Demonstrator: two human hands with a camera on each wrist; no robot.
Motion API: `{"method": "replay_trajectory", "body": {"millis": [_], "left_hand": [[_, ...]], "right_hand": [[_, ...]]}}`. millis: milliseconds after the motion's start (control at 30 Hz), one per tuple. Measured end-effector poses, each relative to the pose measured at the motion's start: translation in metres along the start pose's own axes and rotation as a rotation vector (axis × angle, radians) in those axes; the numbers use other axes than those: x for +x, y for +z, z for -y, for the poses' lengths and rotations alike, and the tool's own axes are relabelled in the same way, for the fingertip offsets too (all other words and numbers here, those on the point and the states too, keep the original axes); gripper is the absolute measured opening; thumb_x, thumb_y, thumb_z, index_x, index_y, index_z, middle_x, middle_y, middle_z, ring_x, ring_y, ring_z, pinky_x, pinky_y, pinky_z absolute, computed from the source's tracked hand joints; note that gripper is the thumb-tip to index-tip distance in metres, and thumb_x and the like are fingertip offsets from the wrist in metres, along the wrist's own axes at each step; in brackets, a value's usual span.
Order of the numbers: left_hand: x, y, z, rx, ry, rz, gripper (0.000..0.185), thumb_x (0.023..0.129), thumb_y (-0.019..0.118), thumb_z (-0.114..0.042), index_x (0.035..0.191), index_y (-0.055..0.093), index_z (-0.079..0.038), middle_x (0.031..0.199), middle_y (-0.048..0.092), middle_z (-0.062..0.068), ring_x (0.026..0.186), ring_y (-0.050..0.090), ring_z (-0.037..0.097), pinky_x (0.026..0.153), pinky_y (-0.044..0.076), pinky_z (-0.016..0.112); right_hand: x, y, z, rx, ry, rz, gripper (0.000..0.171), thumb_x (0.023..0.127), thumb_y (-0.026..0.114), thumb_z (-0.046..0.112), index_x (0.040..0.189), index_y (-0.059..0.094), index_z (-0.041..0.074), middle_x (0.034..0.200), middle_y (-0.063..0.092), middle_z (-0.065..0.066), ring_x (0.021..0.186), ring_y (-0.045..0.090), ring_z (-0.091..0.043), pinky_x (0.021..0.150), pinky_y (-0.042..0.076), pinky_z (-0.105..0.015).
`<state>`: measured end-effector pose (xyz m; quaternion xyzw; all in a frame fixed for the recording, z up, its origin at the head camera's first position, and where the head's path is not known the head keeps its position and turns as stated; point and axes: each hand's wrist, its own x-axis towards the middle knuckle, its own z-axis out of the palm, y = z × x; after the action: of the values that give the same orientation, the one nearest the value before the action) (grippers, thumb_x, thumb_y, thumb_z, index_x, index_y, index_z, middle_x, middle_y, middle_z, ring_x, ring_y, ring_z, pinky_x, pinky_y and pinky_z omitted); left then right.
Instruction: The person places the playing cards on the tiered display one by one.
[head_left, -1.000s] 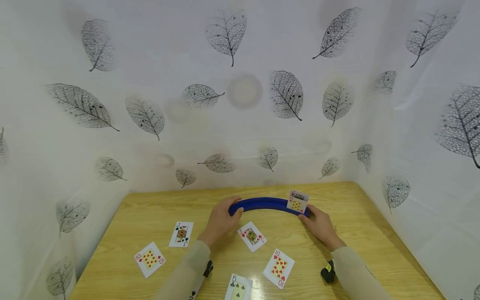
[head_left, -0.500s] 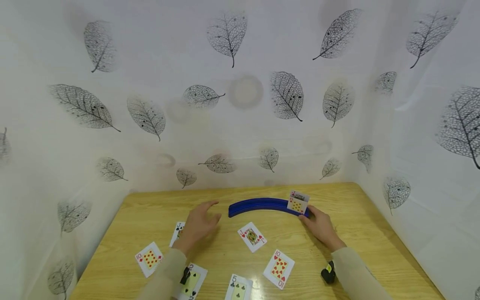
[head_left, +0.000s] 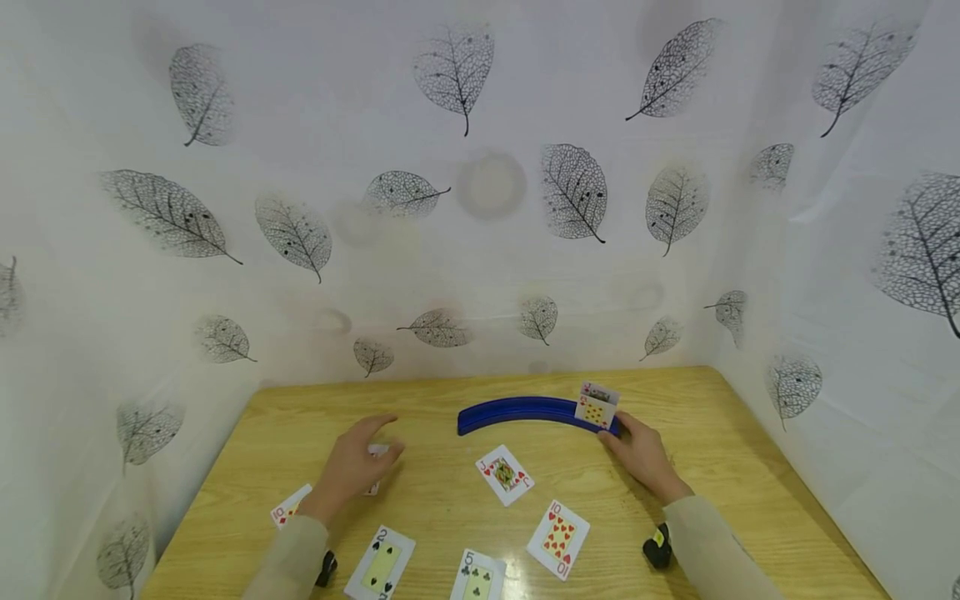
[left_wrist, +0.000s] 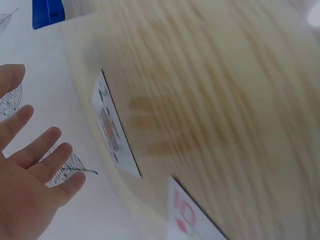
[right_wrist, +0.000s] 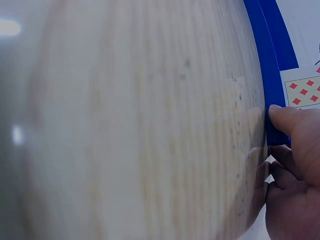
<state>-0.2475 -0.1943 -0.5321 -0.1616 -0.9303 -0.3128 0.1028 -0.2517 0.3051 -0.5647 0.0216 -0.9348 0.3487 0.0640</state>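
Blue curved card holder (head_left: 525, 412) at the back of the wooden bench (head_left: 712, 467), one hand at its end and one over a loose card.

The right hand (head_left: 640, 454) rests at the holder's right end, thumb pressed against the blue rim (right_wrist: 272, 75) and the other fingers curled beneath, just below the diamond card (head_left: 596, 407) that stands upright in the slot. The left hand (head_left: 352, 467) hovers with fingers spread and relaxed over the jack of clubs (left_wrist: 112, 131), which lies flat on the bench well left of the holder; the pictures do not settle whether the fingertips touch it. Face up nearer the person lie a ten of diamonds (head_left: 288, 508), two of clubs (head_left: 380, 565), five of clubs (head_left: 477, 577), jack of hearts (head_left: 504, 473) and ten of hearts (head_left: 558, 538).
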Motion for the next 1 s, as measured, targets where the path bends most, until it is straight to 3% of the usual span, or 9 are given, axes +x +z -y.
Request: {"method": "replay_trajectory", "body": {"millis": [133, 267, 533, 633, 767, 1000], "left_hand": [[-0.008, -0.008, 0.014, 0.04, -0.008, 0.016, 0.057, 0.098, 0.077, -0.031, 0.146, 0.059, -0.006, 0.146, 0.062, 0.021, 0.123, 0.066, 0.044, 0.1, 0.056, 0.061], [-0.016, -0.014, 0.027, 0.084, -0.015, 0.03, 0.06, 0.096, 0.078, -0.03, 0.146, 0.059, -0.005, 0.144, 0.063, 0.023, 0.129, 0.062, 0.046, 0.107, 0.051, 0.064], [-0.028, -0.026, 0.045, 0.115, -0.109, 0.102, 0.07, 0.096, 0.076, -0.045, 0.151, 0.054, -0.007, 0.15, 0.057, 0.027, 0.138, 0.052, 0.053, 0.112, 0.043, 0.072], [-0.031, -0.029, 0.049, 0.135, -0.106, 0.118, 0.074, 0.094, 0.078, -0.049, 0.151, 0.054, -0.008, 0.149, 0.056, 0.029, 0.137, 0.051, 0.056, 0.11, 0.04, 0.076], [-0.033, -0.033, 0.051, 0.155, -0.112, 0.154, 0.08, 0.091, 0.08, -0.049, 0.153, 0.053, -0.007, 0.149, 0.053, 0.035, 0.139, 0.043, 0.063, 0.11, 0.028, 0.085], [-0.034, -0.037, 0.05, 0.169, -0.181, 0.244, 0.091, 0.089, 0.078, -0.058, 0.158, 0.045, -0.008, 0.158, 0.031, 0.046, 0.144, 0.026, 0.072, 0.108, 0.013, 0.091]], "right_hand": [[0.0, -0.001, 0.0, 0.013, 0.012, 0.009, 0.062, 0.104, 0.068, 0.027, 0.149, 0.049, -0.01, 0.14, 0.061, -0.035, 0.133, 0.057, -0.053, 0.111, 0.047, -0.066], [-0.001, -0.001, 0.001, 0.007, 0.012, 0.007, 0.061, 0.104, 0.068, 0.026, 0.149, 0.049, -0.011, 0.14, 0.061, -0.035, 0.133, 0.057, -0.053, 0.111, 0.047, -0.066], [0.0, -0.002, 0.002, 0.0, 0.016, 0.014, 0.062, 0.105, 0.067, 0.027, 0.15, 0.048, -0.01, 0.142, 0.06, -0.035, 0.134, 0.057, -0.053, 0.111, 0.047, -0.066], [0.0, -0.002, 0.002, -0.001, 0.018, 0.016, 0.062, 0.105, 0.067, 0.028, 0.151, 0.048, -0.009, 0.141, 0.061, -0.035, 0.134, 0.057, -0.053, 0.111, 0.047, -0.066], [-0.001, -0.002, 0.002, -0.001, 0.023, 0.02, 0.062, 0.105, 0.067, 0.028, 0.151, 0.048, -0.01, 0.141, 0.061, -0.035, 0.134, 0.057, -0.053, 0.111, 0.047, -0.065], [-0.001, -0.003, 0.004, 0.001, 0.023, 0.021, 0.062, 0.105, 0.067, 0.028, 0.151, 0.047, -0.01, 0.14, 0.061, -0.035, 0.132, 0.058, -0.052, 0.11, 0.048, -0.065]]}}
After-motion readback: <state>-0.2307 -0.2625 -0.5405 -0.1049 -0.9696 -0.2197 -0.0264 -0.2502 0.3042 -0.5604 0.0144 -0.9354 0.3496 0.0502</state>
